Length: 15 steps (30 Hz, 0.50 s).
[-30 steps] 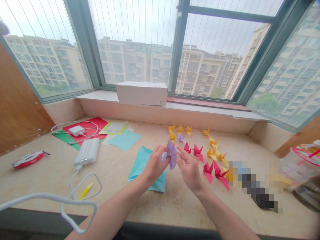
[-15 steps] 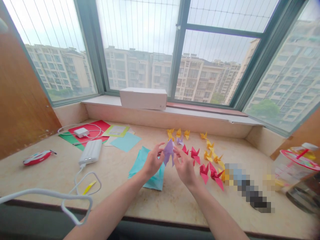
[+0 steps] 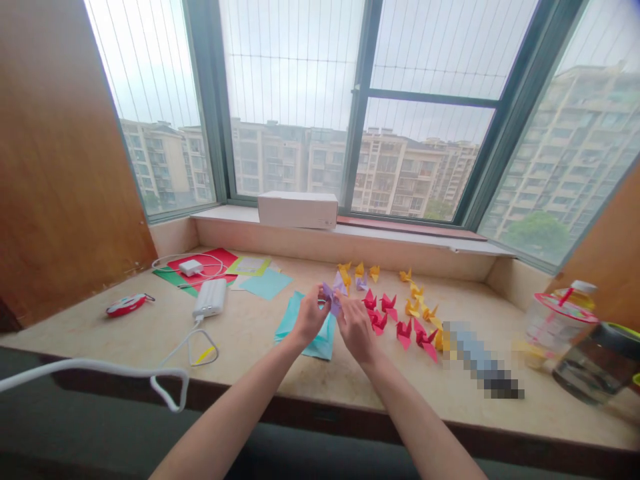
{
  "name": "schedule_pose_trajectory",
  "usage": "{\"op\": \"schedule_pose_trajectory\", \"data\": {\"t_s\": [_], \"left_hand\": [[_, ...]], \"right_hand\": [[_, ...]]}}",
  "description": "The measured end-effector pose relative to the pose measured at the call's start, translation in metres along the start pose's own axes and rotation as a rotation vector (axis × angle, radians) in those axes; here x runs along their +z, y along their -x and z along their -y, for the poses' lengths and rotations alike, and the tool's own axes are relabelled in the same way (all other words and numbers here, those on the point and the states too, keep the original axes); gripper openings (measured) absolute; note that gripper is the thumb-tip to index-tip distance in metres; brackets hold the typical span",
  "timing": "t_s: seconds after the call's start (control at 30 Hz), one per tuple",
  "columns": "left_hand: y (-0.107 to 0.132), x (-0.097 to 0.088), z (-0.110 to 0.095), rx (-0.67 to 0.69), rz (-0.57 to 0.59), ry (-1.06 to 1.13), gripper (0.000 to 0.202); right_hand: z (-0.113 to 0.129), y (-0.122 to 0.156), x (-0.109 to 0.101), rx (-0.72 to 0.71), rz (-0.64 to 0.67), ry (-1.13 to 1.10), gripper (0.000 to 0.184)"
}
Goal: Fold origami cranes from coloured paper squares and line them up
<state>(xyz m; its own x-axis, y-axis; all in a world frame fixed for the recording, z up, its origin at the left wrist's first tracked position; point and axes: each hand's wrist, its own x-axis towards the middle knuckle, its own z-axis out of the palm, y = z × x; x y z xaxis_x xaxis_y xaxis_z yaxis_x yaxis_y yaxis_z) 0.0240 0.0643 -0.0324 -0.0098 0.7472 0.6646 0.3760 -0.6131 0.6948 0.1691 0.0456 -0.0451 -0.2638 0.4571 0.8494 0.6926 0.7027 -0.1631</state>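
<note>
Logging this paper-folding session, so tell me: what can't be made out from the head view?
Head view only:
- Purple folded paper: partly hidden by the left hand and right hand, so its folds can't be read.
- Long object right of the paper cranes: pixelated, so its kind can't be told.
- Clear jar: cut off by the right edge.

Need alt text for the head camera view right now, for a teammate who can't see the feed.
The left hand and right hand hold a small lilac folded-paper piece above a turquoise paper sheet. Rows of red origami cranes and yellow origami cranes stand beside them on a beige marble counter, before a large window.
</note>
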Motion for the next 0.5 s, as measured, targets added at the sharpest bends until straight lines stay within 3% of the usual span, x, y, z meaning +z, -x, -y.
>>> {"op": "schedule_pose_trajectory", "data": {"t_s": [0.2,0.37,0.5], "left_hand": [[0.025,-0.003,0.006,0.114,-0.027,-0.050,0.020],[0.034,0.007,0.017,0.161,-0.092,-0.124,0.029],[0.034,0.010,0.022,0.163,-0.148,-0.162,0.036]], "right_hand": [[0.002,0.009,0.003,0.049,-0.099,-0.067,0.033],[0.002,0.016,0.001,0.051,-0.101,-0.091,0.031],[0.009,0.017,0.001,-0.032,-0.051,-0.111,0.031]]}}
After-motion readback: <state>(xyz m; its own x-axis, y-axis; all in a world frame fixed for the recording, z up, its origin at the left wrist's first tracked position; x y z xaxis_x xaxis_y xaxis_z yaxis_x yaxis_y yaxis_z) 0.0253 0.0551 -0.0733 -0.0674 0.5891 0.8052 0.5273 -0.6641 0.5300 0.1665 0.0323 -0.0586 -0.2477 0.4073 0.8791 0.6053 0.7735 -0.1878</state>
